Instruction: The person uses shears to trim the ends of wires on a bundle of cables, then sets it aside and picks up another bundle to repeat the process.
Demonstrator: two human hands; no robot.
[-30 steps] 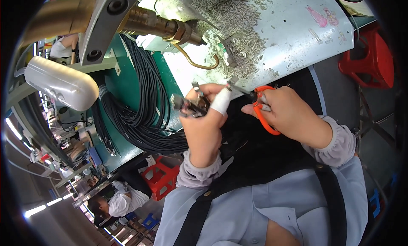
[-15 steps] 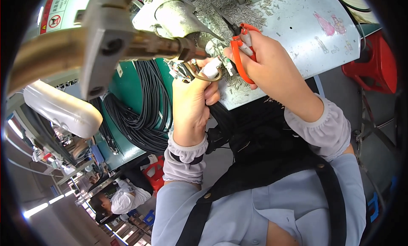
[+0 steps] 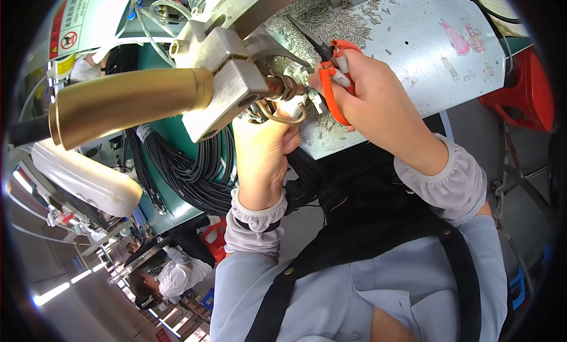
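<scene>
Diagonally, the orange-handled tool (image 3: 324, 51), perhaps snips, points away and leftward.

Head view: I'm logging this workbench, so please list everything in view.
Orange-handled tool: one, orange and black, upper centre
Small metal pieces: many, silver, heaped top centre
Metal plate: one, pale, beneath the pieces
Cables: many, black, coiled on green table
Cylinder: one, brass, upper left
Clamp block: one, silver, at cylinder's end
Rounded housing: one, white, below cylinder
Stools: at least two, red, right and lower left
Co-worker: at least one, white top, lower left
Background clutter: indistinct
Left hand: one, grey cuff, below clamp block
Right hand: one, grey cuff, gripping tool
</scene>
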